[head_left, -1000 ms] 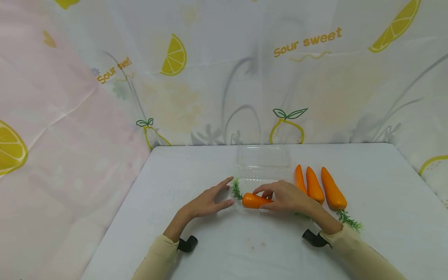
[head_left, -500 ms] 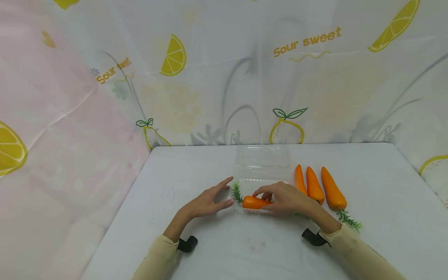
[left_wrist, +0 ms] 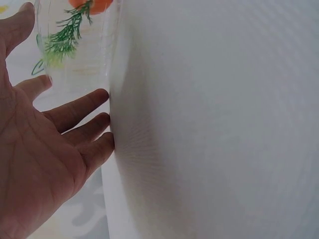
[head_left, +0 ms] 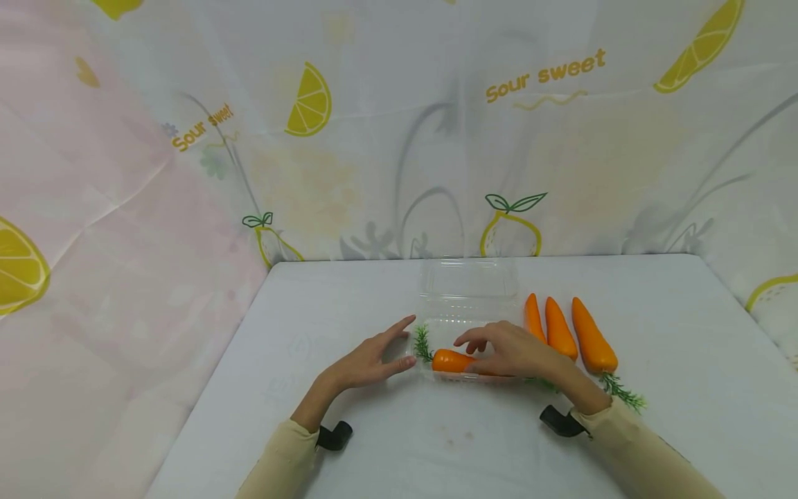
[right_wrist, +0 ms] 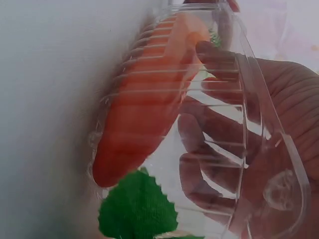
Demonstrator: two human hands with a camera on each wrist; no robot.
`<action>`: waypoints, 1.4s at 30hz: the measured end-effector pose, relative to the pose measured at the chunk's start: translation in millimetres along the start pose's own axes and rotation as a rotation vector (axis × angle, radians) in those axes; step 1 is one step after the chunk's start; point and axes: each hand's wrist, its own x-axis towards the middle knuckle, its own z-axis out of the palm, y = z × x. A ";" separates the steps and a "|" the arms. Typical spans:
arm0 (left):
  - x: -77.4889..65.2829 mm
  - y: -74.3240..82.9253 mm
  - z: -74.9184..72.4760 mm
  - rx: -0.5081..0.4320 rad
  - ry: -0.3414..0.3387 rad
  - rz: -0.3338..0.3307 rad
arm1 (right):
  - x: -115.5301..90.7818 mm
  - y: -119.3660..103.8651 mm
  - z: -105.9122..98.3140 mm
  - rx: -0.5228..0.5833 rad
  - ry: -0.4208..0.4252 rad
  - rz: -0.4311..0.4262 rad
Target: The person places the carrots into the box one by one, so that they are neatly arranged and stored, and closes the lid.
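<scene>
Head view: a carrot [head_left: 451, 360] lies in the clear box [head_left: 445, 331], along the wall facing the tabletop's [head_left: 374, 443] near edge. Over it, the right hand's [head_left: 517, 352] grip is loosely parted; the left hand's [head_left: 368, 359], spread, is beside the box, towards the tabletop's left edge.

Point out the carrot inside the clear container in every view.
Head: carrot in the lower half, right of centre, partly behind the right hand.
Left wrist: carrot cut by the top edge, left of centre, sprig end only.
Right wrist: carrot slanting from upper middle to lower left.
Shared landmark: the clear container.
</scene>
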 end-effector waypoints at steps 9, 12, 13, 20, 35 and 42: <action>-1.3 0.6 -0.2 0.006 -0.002 0.006 | -7.8 1.4 -8.9 0.017 0.075 0.046; -1.7 0.6 -0.8 0.004 -0.003 0.020 | -11.0 2.1 -12.6 0.010 0.118 0.040; -1.6 0.4 -1.0 0.004 -0.004 0.023 | -12.4 2.2 -14.0 0.007 0.130 0.044; -1.2 -0.3 -1.7 0.007 -0.004 0.033 | -23.3 4.0 -27.2 0.002 0.236 0.052; -1.0 -1.1 -0.9 0.005 0.004 0.041 | -56.2 21.3 -51.7 -0.078 0.413 0.139; -1.6 1.1 -1.8 -0.010 -0.002 0.038 | -68.2 30.9 -56.4 -0.092 0.442 0.157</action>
